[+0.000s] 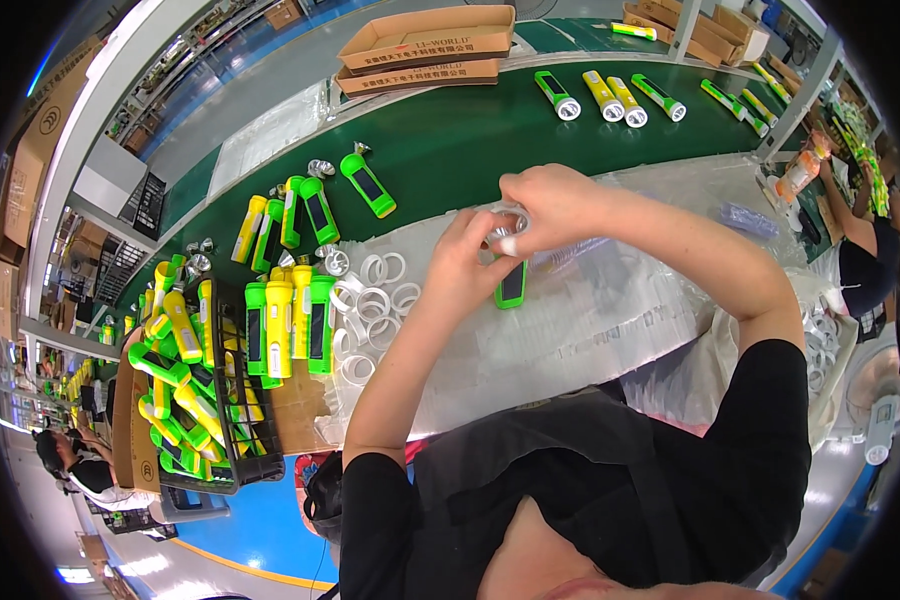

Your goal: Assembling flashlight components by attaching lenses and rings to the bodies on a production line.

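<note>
Over the middle of the work surface, both my hands are closed around the head end of a green flashlight (511, 290). My left hand (460, 252) grips it from the left, while my right hand (548, 208) presses in from the right with thumb and fingers at the round, clear-looking head (508, 222). My fingers partly cover that head, so how its parts sit cannot be made out. The green body points down toward me. Left of my left hand lies a pile of loose white rings (372, 302). Green and yellow flashlights (288, 315) stand just beyond the pile.
A black crate (260, 468) at the left holds many flashlights. Several flashlights with fitted heads (610, 98) lie on the green belt (450, 130). Cardboard trays (425, 40) are stacked behind it. A bag of white rings (820, 345) hangs at right, near a co-worker's arm (850, 215).
</note>
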`<state>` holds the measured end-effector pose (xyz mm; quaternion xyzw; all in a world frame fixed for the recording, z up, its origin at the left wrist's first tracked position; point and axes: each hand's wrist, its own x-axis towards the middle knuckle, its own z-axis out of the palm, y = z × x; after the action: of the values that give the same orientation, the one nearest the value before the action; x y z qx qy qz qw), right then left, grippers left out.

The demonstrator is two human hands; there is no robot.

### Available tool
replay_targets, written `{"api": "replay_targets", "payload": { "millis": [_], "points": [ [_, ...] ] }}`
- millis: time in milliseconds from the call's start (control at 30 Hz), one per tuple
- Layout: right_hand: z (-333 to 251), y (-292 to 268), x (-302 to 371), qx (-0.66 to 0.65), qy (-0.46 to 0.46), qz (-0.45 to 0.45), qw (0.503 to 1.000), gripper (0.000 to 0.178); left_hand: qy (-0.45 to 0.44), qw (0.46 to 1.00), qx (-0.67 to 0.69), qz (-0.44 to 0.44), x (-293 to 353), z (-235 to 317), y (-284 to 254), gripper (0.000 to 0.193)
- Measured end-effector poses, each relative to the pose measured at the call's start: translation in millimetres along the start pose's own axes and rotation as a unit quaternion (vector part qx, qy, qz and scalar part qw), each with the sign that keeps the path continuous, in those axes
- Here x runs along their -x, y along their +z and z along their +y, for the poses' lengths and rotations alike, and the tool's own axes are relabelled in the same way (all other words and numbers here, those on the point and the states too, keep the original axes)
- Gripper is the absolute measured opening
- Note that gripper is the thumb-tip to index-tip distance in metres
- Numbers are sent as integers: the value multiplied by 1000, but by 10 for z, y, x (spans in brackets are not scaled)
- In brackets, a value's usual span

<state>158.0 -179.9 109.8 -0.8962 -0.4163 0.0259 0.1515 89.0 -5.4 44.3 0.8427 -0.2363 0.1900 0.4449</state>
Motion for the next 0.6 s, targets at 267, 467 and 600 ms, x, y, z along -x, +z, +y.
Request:
{"api": "replay_targets", "payload": {
  "millis": [267,467,600],
  "points": [
    [222,-87,-108,-25,-227,10,974,54,-7,999,30,23,-27,-58,16,38],
    [-339,-330,-49,66,175,-142,972,41,-9,999,27,21,-28,-3,19,36],
    [208,3,7,-117,-108,-14,987,63,-6,999,22,25,-32,-41,49,38]
  ]
}}
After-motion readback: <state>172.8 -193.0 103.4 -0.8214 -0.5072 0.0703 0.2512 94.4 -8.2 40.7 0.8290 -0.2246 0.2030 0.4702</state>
